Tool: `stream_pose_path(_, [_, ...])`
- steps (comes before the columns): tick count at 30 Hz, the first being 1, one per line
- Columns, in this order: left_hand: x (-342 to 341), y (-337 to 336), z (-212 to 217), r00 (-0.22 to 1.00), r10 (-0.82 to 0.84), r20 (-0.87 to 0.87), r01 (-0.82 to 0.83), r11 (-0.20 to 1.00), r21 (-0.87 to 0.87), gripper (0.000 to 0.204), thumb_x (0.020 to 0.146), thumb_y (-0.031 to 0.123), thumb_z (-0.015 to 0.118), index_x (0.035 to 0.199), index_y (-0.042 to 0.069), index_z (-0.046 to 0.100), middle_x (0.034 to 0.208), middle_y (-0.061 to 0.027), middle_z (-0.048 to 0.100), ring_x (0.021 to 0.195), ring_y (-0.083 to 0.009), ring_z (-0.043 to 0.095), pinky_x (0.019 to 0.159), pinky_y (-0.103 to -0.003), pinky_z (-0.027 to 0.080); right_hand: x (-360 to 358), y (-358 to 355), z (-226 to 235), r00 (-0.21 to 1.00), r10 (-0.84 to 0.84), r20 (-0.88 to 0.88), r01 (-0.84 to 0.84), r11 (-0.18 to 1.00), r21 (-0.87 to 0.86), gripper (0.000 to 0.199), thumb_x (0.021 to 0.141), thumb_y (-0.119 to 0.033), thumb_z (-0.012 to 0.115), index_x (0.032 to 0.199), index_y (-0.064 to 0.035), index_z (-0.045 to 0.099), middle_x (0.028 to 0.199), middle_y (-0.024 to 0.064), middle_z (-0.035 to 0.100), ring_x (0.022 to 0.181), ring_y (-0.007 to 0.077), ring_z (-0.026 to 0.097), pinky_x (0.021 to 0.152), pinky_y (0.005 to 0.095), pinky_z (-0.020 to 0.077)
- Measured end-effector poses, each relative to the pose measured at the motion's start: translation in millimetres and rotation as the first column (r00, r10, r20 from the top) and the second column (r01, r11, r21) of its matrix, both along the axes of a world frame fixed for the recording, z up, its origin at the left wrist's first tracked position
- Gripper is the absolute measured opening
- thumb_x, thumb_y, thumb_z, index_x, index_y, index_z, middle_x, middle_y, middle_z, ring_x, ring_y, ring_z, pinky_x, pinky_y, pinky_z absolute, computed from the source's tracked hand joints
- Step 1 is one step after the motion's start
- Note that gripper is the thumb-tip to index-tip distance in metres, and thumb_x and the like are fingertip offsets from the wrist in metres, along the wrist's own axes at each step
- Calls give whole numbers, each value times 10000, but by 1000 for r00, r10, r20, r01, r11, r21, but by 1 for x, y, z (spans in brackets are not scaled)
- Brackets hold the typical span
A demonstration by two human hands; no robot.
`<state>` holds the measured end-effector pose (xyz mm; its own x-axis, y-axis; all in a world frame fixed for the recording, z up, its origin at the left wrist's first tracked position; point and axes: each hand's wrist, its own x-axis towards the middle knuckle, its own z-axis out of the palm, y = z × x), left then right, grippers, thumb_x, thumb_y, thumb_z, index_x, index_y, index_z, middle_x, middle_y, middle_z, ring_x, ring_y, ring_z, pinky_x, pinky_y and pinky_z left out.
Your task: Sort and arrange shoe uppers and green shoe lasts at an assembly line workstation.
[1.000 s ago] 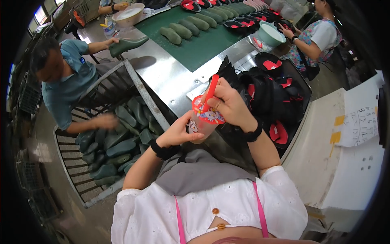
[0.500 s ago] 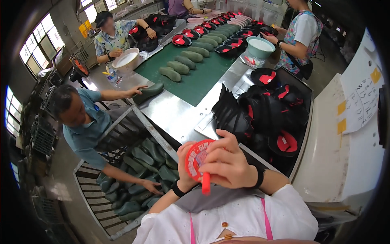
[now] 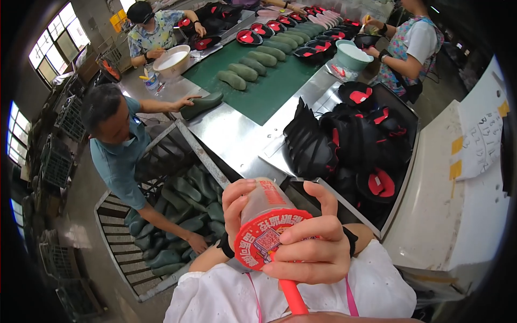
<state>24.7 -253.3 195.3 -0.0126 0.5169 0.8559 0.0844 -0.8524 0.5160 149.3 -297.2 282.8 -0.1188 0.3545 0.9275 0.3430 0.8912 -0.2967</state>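
Observation:
A translucent drink cup is held up close to me, tipped so that its red printed film lid faces me. A thick red straw comes out of the lid and points down toward the lower edge. My left hand wraps the cup's left side. My right hand is curled round the other side, with fingers lying over the lid's edge; its index finger sticks up.
Beyond the cup, a metal table with a green belt carries rows of green shoe lasts. Black shoe uppers with red linings fill a bin at right. At left, a co-worker reaches into a barred cart of lasts.
The cup has come nearer and lower toward me, tilting so that more of its side shows. The straw now reaches the lower edge. At right, a co-worker's hand has risen beside a black upper.

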Motion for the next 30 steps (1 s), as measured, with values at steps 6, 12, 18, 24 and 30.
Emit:
stream_pose_path(6, [1, -6, -4, 999, 9, 34, -8, 999, -38, 729, 647, 168, 772, 1245, 71, 365, 1169, -197, 468, 1065, -342, 490, 880, -435, 429, -4, -2, -6, 1000, -18, 19, 18, 1000, -3, 193, 532, -124, 685, 702, -213, 666, 630, -101, 528, 759, 83, 505, 969, 546, 339])
stream_pose_path(12, [8, -9, -12, 998, 22, 66, -19, 999, -49, 728, 655, 170, 770, 1250, 71, 363, 1177, -198, 462, 1073, -344, 489, 891, -438, 427, -5, -4, -4, 999, -14, 33, 15, 999, -33, 193, 533, -107, 683, 692, -215, 659, 630, -101, 521, 762, 81, 504, 958, 549, 348])
stream_pose_path(18, [11, -6, -14, 995, 29, 96, -27, 999, -21, 727, 664, 172, 768, 1257, 71, 360, 1188, -200, 455, 1082, -346, 488, 904, -442, 424, -3, -4, -12, 997, 47, -68, -48, 999, -16, 113, 615, -179, 682, 720, -217, 665, 675, -91, 586, 792, 91, 504, 985, 561, 307])
stream_pose_path(24, [11, -5, -21, 995, 37, 94, -34, 999, -26, 713, 681, 159, 762, 1261, 72, 357, 1199, -202, 445, 1099, -347, 484, 921, -448, 422, 4, -3, -10, 992, 125, -32, -126, 992, -25, 64, 655, -211, 663, 718, -207, 657, 675, -73, 599, 794, 104, 503, 1001, 574, 279])
stream_pose_path(30, [11, -2, -22, 993, 31, 116, -30, 1000, -6, 669, 708, 155, 745, 1251, 77, 364, 1197, -198, 449, 1099, -347, 484, 907, -442, 439, -1, 1, -14, 990, 122, -67, -122, 992, 15, 66, 657, -225, 662, 720, -206, 658, 671, -68, 597, 798, 110, 504, 1000, 574, 281])
